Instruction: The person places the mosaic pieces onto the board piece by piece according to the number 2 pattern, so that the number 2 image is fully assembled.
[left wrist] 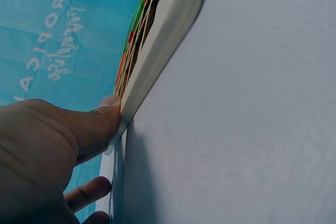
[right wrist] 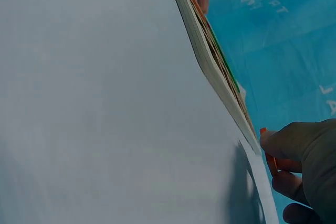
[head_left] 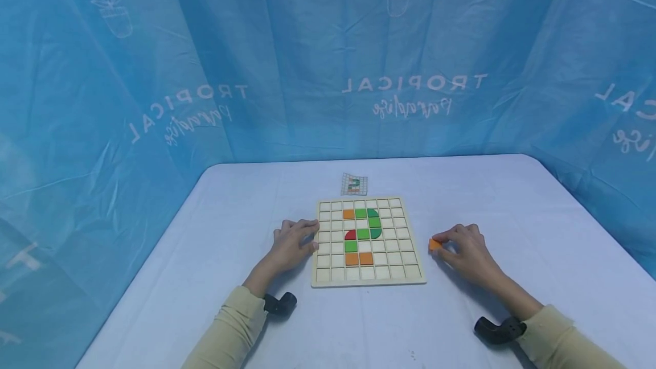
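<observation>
A pale wooden grid board (head_left: 368,285) lies on the table, with orange, green and red tiles set in several of its squares. The left hand (head_left: 292,245) rests at the board's left edge, thumb and fingertips against the rim. In the left wrist view, its thumb (left wrist: 97,127) touches the board's side (left wrist: 157,61). Off the board's right side, the right hand (head_left: 467,252) pinches an orange square tile (head_left: 435,244) between thumb and fingers. The right wrist view shows this orange tile (right wrist: 270,158) edge-on, partly covered by the fingers.
Behind the board lies a small pattern card (head_left: 354,184) printed with a similar coloured figure on a grid. A white cloth (head_left: 246,198) covers the table. Blue printed curtains (head_left: 307,44) hang around its back and sides. Black wrist devices (head_left: 499,330) sit at both sleeves.
</observation>
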`<act>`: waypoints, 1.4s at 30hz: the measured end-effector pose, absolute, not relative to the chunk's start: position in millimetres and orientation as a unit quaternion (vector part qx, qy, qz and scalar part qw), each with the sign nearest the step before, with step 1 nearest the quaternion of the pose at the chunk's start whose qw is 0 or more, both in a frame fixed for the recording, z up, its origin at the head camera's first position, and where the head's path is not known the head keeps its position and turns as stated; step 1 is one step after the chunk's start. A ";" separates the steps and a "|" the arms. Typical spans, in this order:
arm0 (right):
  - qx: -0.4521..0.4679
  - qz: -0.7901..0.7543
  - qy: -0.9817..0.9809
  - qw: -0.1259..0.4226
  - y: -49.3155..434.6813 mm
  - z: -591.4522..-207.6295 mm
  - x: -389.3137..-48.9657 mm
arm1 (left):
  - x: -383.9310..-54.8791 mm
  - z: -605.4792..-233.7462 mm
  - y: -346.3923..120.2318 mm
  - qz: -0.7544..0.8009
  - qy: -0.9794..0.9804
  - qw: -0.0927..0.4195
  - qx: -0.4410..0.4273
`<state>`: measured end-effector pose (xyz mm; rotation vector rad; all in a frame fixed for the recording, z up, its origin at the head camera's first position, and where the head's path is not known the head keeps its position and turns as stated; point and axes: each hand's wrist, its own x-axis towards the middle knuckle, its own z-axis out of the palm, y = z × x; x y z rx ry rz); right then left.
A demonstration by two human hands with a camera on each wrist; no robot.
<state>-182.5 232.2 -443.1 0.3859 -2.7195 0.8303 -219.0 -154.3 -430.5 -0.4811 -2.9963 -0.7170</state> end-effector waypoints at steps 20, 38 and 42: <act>0.209 0.301 -0.923 0.120 170.5 -448.0 -182.8 | -219.9 -431.7 -156.1 -0.234 -0.957 0.018 -0.167; 0.237 0.291 -0.921 0.105 140.9 -446.0 -183.9 | -219.4 -431.3 -156.7 -0.240 -0.955 0.016 -0.173; 0.241 0.285 -0.921 0.111 138.4 -446.7 -184.9 | -219.4 -431.4 -156.6 -0.242 -0.955 0.016 -0.172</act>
